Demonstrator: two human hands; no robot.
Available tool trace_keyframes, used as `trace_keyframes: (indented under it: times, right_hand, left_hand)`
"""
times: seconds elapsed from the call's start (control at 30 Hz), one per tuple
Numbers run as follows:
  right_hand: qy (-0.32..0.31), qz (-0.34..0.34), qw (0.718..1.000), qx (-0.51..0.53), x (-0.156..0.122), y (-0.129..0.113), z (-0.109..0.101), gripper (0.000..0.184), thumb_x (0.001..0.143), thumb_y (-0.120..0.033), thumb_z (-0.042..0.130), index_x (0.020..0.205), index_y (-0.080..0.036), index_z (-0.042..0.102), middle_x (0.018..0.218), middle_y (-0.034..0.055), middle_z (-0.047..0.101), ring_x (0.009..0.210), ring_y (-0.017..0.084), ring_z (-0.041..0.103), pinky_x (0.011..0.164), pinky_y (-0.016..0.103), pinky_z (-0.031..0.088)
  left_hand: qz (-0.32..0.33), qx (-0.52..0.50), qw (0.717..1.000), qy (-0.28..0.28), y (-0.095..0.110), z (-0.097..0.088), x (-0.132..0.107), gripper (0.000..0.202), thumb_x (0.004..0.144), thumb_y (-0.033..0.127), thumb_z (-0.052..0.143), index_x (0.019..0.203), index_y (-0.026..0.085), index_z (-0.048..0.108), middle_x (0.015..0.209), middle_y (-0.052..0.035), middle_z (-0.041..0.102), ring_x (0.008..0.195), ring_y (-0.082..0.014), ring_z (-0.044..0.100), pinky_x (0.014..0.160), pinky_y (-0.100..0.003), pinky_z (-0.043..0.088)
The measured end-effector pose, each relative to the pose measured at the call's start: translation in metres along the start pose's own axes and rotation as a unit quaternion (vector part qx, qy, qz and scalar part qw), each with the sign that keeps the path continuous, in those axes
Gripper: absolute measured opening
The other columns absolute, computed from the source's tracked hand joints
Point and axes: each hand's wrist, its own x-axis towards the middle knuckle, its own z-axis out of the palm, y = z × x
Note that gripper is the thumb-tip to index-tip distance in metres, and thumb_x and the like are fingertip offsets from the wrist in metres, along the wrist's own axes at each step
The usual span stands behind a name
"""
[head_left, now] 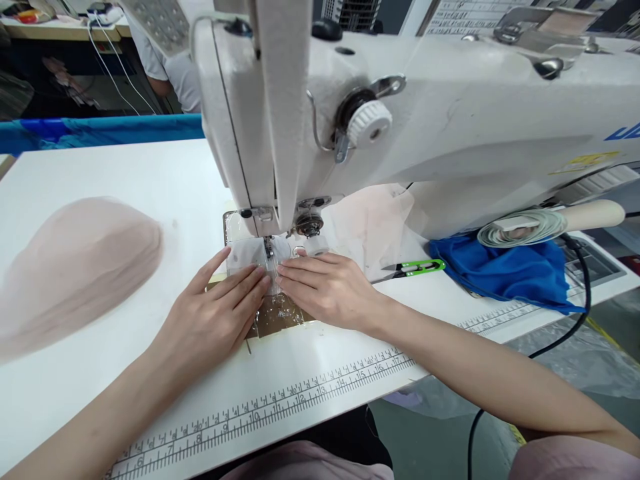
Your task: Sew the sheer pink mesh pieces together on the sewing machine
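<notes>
Both my hands lie at the needle area of a white sewing machine (425,107). Under the presser foot (269,248) is a piece of sheer white fabric (245,253). My left hand (220,310) rests flat to the left of the foot, its fingers stretched out and its fingertips on the fabric. From the right, my right hand (330,287) reaches in with straight fingers pressed on the fabric beside the foot. More sheer pale pink fabric (375,213) spreads behind my right hand, under the machine arm. The fabric edge beneath my fingers is partly hidden.
A sheer pink fabric piece (85,267) lies on the white table at left. Right of my hand are green thread snips (420,267), blue cloth (505,267) and a coiled pale strip (523,227). A printed ruler (270,407) follows the front edge. Another person (173,73) sits beyond.
</notes>
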Motion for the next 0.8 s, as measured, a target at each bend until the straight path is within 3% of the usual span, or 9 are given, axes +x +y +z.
trace_keyframes:
  times: [0.53,0.8]
  right_hand:
    - [-0.046,0.049,0.998,-0.008,0.003,0.005,0.007,0.024,0.095,-0.008,0.05,0.099,-0.014,0.073,0.105,0.0045,0.077,0.096,0.017,0.071,0.095,0.035,0.054]
    - [-0.052,0.051,0.997,-0.01,0.0,0.0,0.0,0.03,0.095,-0.006,0.046,0.104,-0.015,0.072,0.113,0.0036,0.075,0.103,0.017,0.068,0.098,0.037,0.051]
  left_hand:
    - [-0.034,0.012,0.999,-0.001,-0.01,0.008,0.005,0.03,0.098,0.016,0.048,0.125,0.011,0.06,0.118,-0.0128,0.072,0.109,-0.0243,0.07,0.116,-0.059,0.036]
    - [-0.036,0.016,0.999,0.003,0.0,0.003,0.001,0.028,0.096,0.019,0.053,0.12,0.01,0.063,0.12,-0.0132,0.071,0.109,-0.0276,0.069,0.109,-0.054,0.045]
